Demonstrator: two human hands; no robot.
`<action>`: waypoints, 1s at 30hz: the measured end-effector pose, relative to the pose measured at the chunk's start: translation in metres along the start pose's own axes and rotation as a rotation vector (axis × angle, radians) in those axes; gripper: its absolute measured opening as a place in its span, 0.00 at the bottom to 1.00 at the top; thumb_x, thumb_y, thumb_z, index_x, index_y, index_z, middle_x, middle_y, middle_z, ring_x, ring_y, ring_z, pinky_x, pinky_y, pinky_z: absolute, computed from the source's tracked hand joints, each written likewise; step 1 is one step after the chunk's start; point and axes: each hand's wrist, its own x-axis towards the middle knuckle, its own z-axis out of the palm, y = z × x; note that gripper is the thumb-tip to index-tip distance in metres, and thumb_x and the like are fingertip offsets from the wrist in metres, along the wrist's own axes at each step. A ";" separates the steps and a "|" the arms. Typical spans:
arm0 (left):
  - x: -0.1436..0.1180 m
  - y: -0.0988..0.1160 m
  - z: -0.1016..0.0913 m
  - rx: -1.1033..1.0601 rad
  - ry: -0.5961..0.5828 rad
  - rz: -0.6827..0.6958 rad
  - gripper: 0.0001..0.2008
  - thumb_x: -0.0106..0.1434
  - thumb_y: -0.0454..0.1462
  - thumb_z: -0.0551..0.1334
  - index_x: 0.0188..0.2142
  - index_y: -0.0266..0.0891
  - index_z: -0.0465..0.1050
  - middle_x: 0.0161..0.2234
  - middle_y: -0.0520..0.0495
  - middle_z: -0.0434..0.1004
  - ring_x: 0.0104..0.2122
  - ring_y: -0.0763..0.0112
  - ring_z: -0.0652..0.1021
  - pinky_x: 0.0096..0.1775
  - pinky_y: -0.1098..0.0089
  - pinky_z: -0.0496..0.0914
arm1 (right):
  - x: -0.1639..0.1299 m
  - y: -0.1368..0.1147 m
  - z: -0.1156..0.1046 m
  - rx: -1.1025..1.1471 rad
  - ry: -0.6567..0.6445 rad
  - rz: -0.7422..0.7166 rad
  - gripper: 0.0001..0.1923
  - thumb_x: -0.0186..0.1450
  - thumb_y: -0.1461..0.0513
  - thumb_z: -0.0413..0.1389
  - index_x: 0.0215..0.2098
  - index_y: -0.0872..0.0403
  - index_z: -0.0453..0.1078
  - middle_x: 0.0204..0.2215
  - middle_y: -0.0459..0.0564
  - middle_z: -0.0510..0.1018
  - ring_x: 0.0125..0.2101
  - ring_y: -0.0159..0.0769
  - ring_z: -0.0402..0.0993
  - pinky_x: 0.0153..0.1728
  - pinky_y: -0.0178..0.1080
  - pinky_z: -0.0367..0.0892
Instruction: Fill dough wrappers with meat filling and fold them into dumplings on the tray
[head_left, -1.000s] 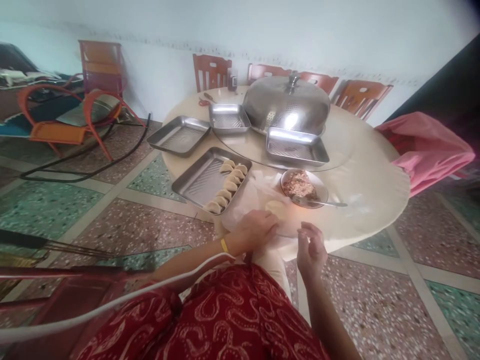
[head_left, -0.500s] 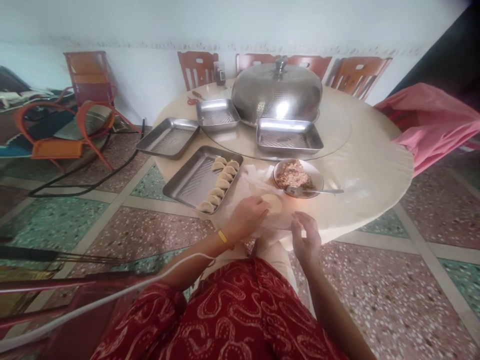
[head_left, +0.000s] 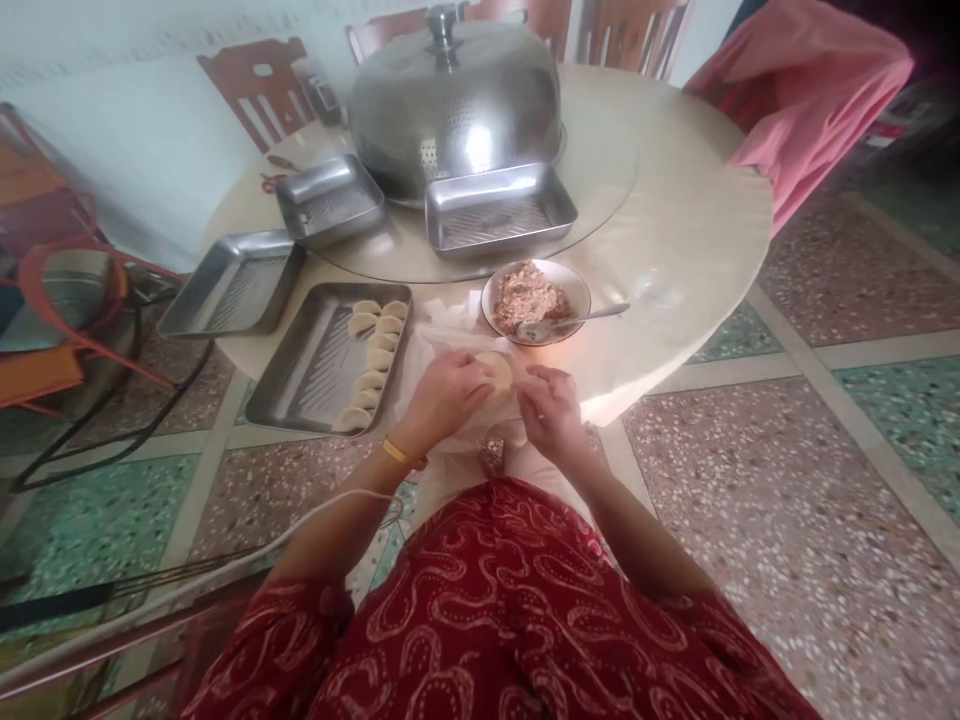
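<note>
My left hand [head_left: 444,395] rests on a round pale dough wrapper [head_left: 496,368] at the near edge of the round table [head_left: 675,230], fingers pinching its left side. My right hand [head_left: 551,410] touches the wrapper's right side; whether it grips it I cannot tell. The wrappers lie on a clear plastic sheet [head_left: 442,325]. Just beyond stands a bowl [head_left: 535,300] of minced filling with a metal spoon [head_left: 574,320] in it. To the left, a steel tray [head_left: 322,360] holds a row of several folded dumplings [head_left: 371,365].
Three more steel trays sit further back: one at left [head_left: 232,285], a small one [head_left: 328,200], and one in the centre [head_left: 499,208]. A domed steel food cover [head_left: 456,100] stands behind them. A pink cloth [head_left: 795,90] drapes a chair at right. Wooden chairs ring the table.
My head has tilted down and closer to the table. My right hand came in from the table edge to the wrapper. My left hand stays on the wrapper.
</note>
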 end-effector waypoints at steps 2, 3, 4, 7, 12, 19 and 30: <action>0.002 0.001 0.001 -0.006 -0.036 0.009 0.10 0.65 0.37 0.58 0.41 0.36 0.77 0.35 0.43 0.72 0.37 0.62 0.72 0.44 0.62 0.67 | -0.005 0.001 0.002 -0.038 -0.044 -0.005 0.12 0.65 0.66 0.53 0.43 0.50 0.76 0.48 0.56 0.73 0.48 0.45 0.68 0.46 0.48 0.69; 0.002 0.000 0.002 -0.013 -0.046 0.011 0.10 0.65 0.37 0.59 0.41 0.36 0.77 0.35 0.44 0.72 0.37 0.63 0.72 0.44 0.62 0.67 | -0.008 0.002 0.003 -0.058 -0.071 -0.001 0.13 0.65 0.66 0.53 0.43 0.49 0.76 0.49 0.55 0.73 0.49 0.45 0.67 0.46 0.48 0.69; 0.003 0.000 0.002 -0.023 -0.050 0.013 0.09 0.64 0.37 0.59 0.40 0.37 0.77 0.35 0.44 0.72 0.37 0.63 0.72 0.44 0.62 0.67 | -0.011 0.003 0.004 -0.074 -0.098 0.007 0.14 0.65 0.66 0.52 0.44 0.48 0.76 0.50 0.55 0.72 0.49 0.46 0.67 0.47 0.49 0.68; 0.004 -0.002 0.003 -0.063 -0.063 0.018 0.09 0.63 0.37 0.61 0.40 0.37 0.77 0.36 0.43 0.73 0.38 0.63 0.73 0.43 0.62 0.67 | -0.018 0.005 0.006 -0.091 -0.143 0.013 0.17 0.65 0.66 0.52 0.47 0.45 0.76 0.53 0.55 0.71 0.51 0.48 0.65 0.48 0.51 0.66; 0.012 -0.005 0.005 -0.052 -0.112 0.019 0.10 0.65 0.36 0.57 0.38 0.35 0.77 0.34 0.42 0.74 0.37 0.62 0.73 0.43 0.61 0.67 | -0.021 0.005 0.009 -0.108 -0.163 0.016 0.17 0.65 0.65 0.52 0.48 0.43 0.76 0.56 0.55 0.69 0.52 0.50 0.64 0.48 0.52 0.65; 0.026 -0.006 0.009 -0.044 -0.180 0.068 0.10 0.64 0.37 0.58 0.32 0.38 0.78 0.33 0.44 0.77 0.36 0.64 0.74 0.42 0.64 0.66 | -0.024 0.004 0.012 -0.171 -0.186 0.007 0.21 0.63 0.66 0.53 0.51 0.41 0.74 0.56 0.53 0.70 0.52 0.49 0.65 0.48 0.51 0.66; 0.037 -0.005 0.001 -0.108 -0.257 0.048 0.13 0.61 0.35 0.56 0.23 0.37 0.73 0.23 0.49 0.73 0.28 0.70 0.69 0.35 0.68 0.63 | -0.029 0.007 0.016 -0.118 -0.224 0.052 0.17 0.63 0.65 0.55 0.46 0.42 0.77 0.57 0.53 0.70 0.54 0.50 0.64 0.50 0.52 0.64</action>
